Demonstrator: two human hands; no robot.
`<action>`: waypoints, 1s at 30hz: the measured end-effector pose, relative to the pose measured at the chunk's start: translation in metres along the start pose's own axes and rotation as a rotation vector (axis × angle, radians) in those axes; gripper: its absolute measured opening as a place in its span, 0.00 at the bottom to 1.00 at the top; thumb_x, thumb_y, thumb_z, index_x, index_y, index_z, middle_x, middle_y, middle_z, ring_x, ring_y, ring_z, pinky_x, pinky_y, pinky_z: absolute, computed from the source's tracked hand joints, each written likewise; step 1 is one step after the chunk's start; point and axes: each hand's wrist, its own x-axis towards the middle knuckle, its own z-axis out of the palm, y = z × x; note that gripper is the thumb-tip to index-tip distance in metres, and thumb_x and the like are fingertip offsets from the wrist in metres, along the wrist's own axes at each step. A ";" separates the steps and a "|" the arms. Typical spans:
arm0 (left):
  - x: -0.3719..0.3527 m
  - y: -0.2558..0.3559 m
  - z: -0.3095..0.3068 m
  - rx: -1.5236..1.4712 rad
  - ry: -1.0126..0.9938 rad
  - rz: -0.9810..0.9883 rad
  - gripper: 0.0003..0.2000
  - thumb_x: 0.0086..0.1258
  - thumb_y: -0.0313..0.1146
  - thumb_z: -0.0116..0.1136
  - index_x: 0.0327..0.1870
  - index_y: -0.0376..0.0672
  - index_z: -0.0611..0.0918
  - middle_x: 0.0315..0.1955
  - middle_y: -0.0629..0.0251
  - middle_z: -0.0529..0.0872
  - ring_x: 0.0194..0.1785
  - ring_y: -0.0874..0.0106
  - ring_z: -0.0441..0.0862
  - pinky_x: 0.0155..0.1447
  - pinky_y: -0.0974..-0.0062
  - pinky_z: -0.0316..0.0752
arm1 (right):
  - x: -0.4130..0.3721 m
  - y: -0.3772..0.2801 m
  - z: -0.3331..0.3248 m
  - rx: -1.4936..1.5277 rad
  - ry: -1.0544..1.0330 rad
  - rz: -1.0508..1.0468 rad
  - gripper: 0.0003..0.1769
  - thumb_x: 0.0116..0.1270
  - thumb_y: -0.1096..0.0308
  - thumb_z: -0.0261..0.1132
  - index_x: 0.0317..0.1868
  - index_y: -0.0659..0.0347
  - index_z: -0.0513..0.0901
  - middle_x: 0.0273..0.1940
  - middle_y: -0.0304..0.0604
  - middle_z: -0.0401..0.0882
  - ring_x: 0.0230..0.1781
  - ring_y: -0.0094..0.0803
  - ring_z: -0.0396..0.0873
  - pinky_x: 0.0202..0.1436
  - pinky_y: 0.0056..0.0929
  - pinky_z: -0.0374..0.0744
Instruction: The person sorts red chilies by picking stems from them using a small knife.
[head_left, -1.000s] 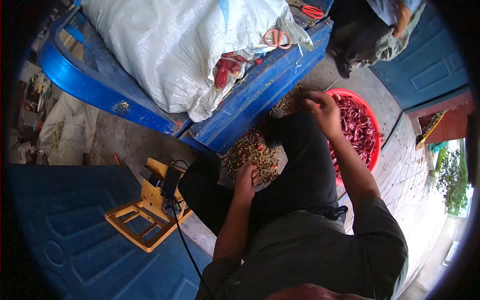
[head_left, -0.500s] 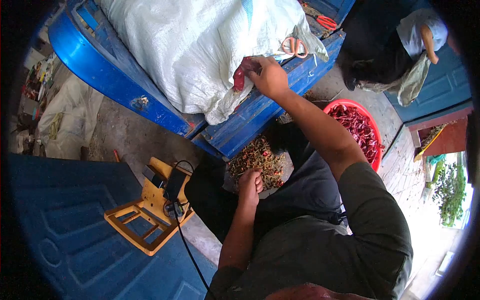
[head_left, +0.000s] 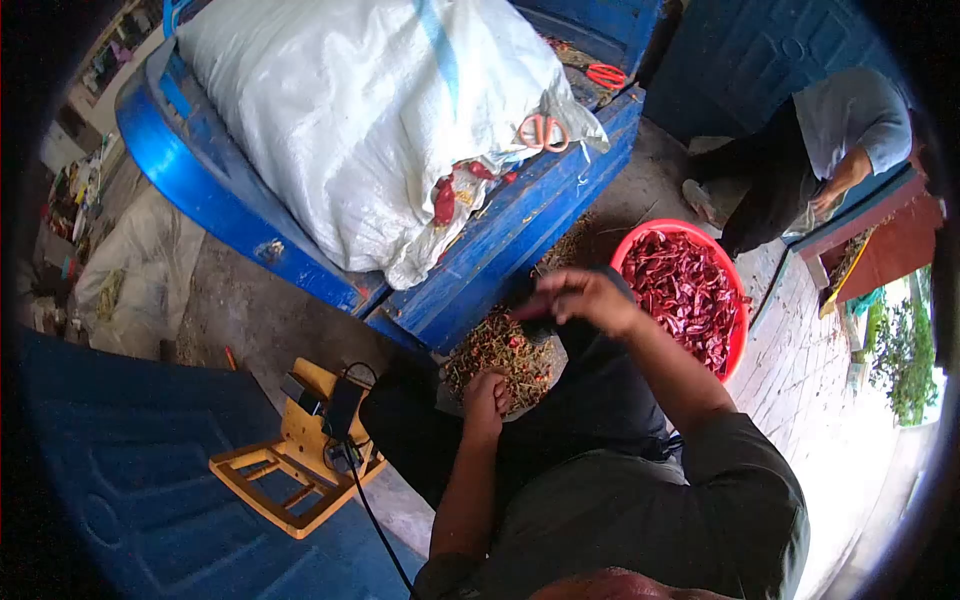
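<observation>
1. A white sack [head_left: 370, 120] lies on a blue cart [head_left: 500, 240], its mouth facing near-right.
2. A red basin [head_left: 672, 225] of chilies stands to the right.
3. A stem pile [head_left: 500, 350] lies against the cart, stretching near-left to far-right.
4. The right hand [head_left: 585, 298] hovers over the pile, fingers bent; I cannot tell whether it holds anything.
5. The left hand [head_left: 487, 393] is a closed fist at the pile's near edge.
6. Scissors [head_left: 540, 130] lie on the sack.

Sack [head_left: 370, 120] is looking like woven plastic, white, matt; cart [head_left: 500, 250] is showing glossy blue paint, scuffed; tub [head_left: 672, 224] is shining as smooth red plastic; chillies [head_left: 685, 295] are looking dry, wrinkled, glossy; stool [head_left: 290, 470] is showing bare yellowish wood; ground [head_left: 250, 310] is looking rough, matt.
</observation>
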 end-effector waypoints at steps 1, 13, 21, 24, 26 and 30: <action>-0.001 -0.001 0.003 0.007 0.015 -0.003 0.06 0.71 0.28 0.52 0.43 0.38 0.80 0.19 0.75 0.67 0.18 0.81 0.61 0.21 0.78 0.57 | -0.009 0.028 -0.003 -0.041 -0.084 0.041 0.25 0.64 0.77 0.67 0.62 0.65 0.78 0.51 0.43 0.85 0.46 0.27 0.82 0.51 0.30 0.80; -0.011 -0.007 0.005 0.062 0.127 -0.040 0.09 0.72 0.34 0.53 0.43 0.40 0.81 0.33 0.63 0.83 0.34 0.73 0.82 0.37 0.74 0.78 | -0.020 0.086 0.061 -0.543 -0.644 -0.287 0.18 0.65 0.73 0.68 0.56 0.61 0.82 0.49 0.49 0.84 0.52 0.41 0.82 0.55 0.38 0.79; -0.014 -0.016 0.005 0.197 0.222 -0.075 0.14 0.75 0.39 0.48 0.48 0.39 0.81 0.37 0.61 0.84 0.37 0.69 0.84 0.36 0.70 0.80 | -0.030 0.099 0.070 -0.715 -0.439 -0.202 0.18 0.64 0.60 0.70 0.52 0.57 0.84 0.49 0.48 0.84 0.50 0.46 0.83 0.53 0.41 0.80; -0.004 -0.024 -0.006 0.213 0.216 -0.033 0.15 0.75 0.40 0.47 0.48 0.40 0.82 0.36 0.63 0.84 0.36 0.70 0.84 0.35 0.70 0.80 | -0.024 0.121 0.075 -0.794 -0.323 -0.244 0.20 0.64 0.53 0.68 0.52 0.54 0.85 0.48 0.48 0.85 0.49 0.47 0.83 0.52 0.42 0.80; 0.014 -0.037 -0.029 0.198 0.126 -0.016 0.15 0.75 0.40 0.48 0.49 0.41 0.82 0.35 0.65 0.85 0.35 0.73 0.84 0.34 0.72 0.79 | -0.018 0.132 0.079 -0.853 -0.281 -0.171 0.20 0.64 0.52 0.68 0.51 0.54 0.85 0.47 0.49 0.85 0.49 0.47 0.83 0.52 0.43 0.80; -0.007 -0.014 0.011 0.279 0.224 -0.126 0.15 0.74 0.40 0.48 0.48 0.42 0.83 0.34 0.68 0.85 0.33 0.76 0.83 0.31 0.77 0.78 | -0.013 0.139 0.082 -0.928 -0.154 -0.018 0.22 0.61 0.52 0.68 0.49 0.57 0.85 0.44 0.51 0.86 0.47 0.48 0.84 0.50 0.45 0.81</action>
